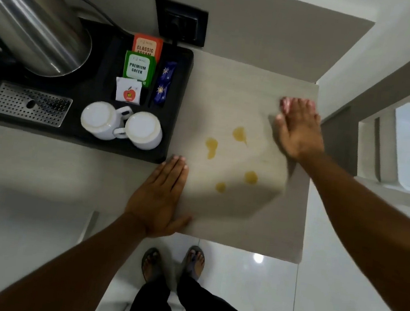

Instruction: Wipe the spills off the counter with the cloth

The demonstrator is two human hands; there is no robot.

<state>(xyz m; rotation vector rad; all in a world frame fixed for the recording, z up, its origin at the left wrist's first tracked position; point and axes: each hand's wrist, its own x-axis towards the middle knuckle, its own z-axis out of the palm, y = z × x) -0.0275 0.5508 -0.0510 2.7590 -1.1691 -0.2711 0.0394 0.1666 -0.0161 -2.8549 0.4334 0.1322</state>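
The left hand [161,196] lay flat on the counter [234,87], fingers spread toward 12 o'clock. At 2 o'clock from it, the right hand [297,130] pressed a pink cloth [285,104]. Four yellow spills [211,147] sat between them. The black tray [179,106] stood at 10 o'clock.

Cloth [286,104] mostly hidden under right hand [300,130], kettle [32,20] top cut off

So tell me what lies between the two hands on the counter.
Head view: four yellow spills on bare counter between the left hand and the right hand, which presses the cloth.
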